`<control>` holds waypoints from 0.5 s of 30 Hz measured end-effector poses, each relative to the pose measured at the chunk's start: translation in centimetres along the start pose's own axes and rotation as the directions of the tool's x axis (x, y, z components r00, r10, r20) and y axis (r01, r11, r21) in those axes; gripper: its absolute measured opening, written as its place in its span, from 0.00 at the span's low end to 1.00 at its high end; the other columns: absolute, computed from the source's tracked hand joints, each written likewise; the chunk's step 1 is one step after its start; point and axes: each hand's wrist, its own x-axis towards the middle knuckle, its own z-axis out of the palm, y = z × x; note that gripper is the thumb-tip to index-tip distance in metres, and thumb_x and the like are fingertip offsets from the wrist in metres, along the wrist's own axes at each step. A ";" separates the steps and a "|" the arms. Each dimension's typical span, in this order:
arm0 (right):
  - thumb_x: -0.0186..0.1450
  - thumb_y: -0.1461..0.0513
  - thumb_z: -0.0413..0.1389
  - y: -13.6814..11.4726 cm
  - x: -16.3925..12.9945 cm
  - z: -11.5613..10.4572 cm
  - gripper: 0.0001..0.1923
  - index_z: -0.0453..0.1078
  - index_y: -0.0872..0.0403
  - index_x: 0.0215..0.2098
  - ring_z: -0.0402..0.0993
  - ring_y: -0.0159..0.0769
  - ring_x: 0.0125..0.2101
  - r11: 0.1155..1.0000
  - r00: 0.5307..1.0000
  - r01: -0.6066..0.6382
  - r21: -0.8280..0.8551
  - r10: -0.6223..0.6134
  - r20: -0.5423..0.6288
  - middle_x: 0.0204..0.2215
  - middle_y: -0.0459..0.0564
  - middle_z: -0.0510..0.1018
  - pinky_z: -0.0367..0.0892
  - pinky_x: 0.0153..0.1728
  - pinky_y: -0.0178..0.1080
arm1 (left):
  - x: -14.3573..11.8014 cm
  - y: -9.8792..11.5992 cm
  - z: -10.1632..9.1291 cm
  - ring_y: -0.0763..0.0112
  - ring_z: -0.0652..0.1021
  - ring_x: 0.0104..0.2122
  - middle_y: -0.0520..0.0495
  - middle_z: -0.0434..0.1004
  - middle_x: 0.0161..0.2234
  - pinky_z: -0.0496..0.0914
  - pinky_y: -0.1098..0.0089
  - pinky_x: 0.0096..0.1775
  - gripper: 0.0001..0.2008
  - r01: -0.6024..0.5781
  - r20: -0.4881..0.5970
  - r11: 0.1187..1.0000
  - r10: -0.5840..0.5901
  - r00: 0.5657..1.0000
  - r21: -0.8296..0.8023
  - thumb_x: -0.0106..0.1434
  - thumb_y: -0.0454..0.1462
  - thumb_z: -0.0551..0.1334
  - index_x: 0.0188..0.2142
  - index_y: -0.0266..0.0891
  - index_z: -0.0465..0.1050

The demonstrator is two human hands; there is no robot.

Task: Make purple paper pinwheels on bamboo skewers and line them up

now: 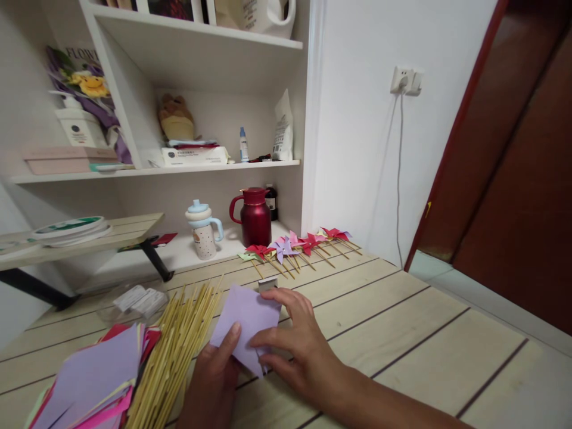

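A lavender paper square (246, 319) lies tilted over the wooden tabletop (402, 333), held by both hands. My left hand (214, 381) pinches its lower edge with the thumb on top. My right hand (295, 342) presses fingers on its right side and lower corner. A bundle of yellow sticks (174, 351) lies just left of the paper. A stack of coloured paper sheets (93, 381) sits at the lower left.
A row of finished paper pinwheels (295, 245) lies at the table's far edge. A small metal object (268, 283) sits past the paper. A clear plastic box (134, 301) stands behind the sticks. White shelves hold a red jug (254, 217) and a cup (203, 232).
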 end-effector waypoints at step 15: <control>0.57 0.70 0.65 0.6 -0.2 0.7 0.13 0.78 0.45 0.34 0.57 0.49 0.59 0.999 1.000 -0.006 0.050 0.007 -0.011 0.60 0.44 0.61 0.54 0.58 0.54 | 1.3 -3.6 -1.4 0.59 0.81 0.41 0.46 0.85 0.38 0.74 0.64 0.44 0.15 0.134 0.129 0.956 -0.103 0.986 -0.261 0.51 0.40 0.72 0.40 0.42 0.81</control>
